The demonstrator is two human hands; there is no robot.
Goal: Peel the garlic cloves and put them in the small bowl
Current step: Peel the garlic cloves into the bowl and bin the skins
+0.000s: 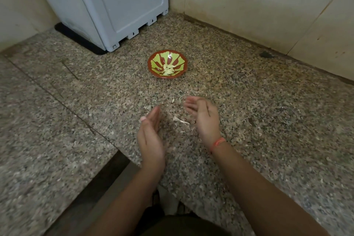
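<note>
A small bowl [153, 63], red-brown with a green pattern, stands on the speckled granite counter [249, 101] and holds several peeled garlic cloves [168, 69]. Nearer to me, my left hand [150, 134] and my right hand [204, 116] hover above the counter, palms facing each other a hand's width apart. Both have straight, slightly blurred fingers and hold nothing. Between the hands lies a garlic stem scrap [180, 120], and bits of papery peel [173, 100] lie just beyond the fingertips.
A pale blue plastic appliance [107, 5] on a black mat [76, 38] stands at the back left against the tiled wall [268, 5]. The counter's front edge [122, 157] cuts in below my left wrist. A dark stain [265, 54] marks the back right.
</note>
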